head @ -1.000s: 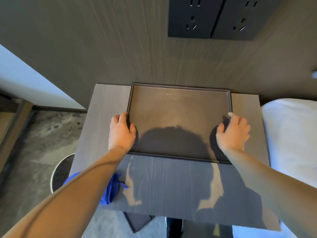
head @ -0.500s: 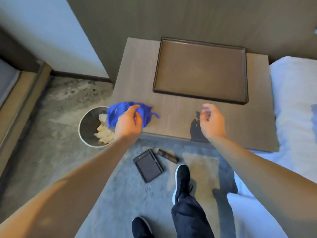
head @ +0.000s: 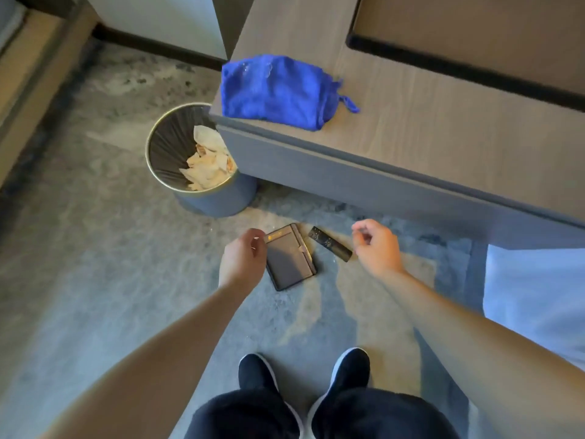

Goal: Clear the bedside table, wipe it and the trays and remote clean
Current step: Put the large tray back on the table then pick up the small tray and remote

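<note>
Round bin (head: 218, 201) of crumpled paper (head: 207, 166) on grey carpet (head: 79, 264), black shoes (head: 256, 369)

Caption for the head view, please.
Left hand and right hand hover beside small tray and remote on the floor; blue cloth on bedside table.

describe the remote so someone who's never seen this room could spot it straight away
Start at the bedside table, then drop to the grey carpet below its front edge, right of the round bin. Two dark things lie there side by side; the remote is the right-hand one, a slim stick lying at an angle, not the wider flat rectangular tray beside it.
</note>
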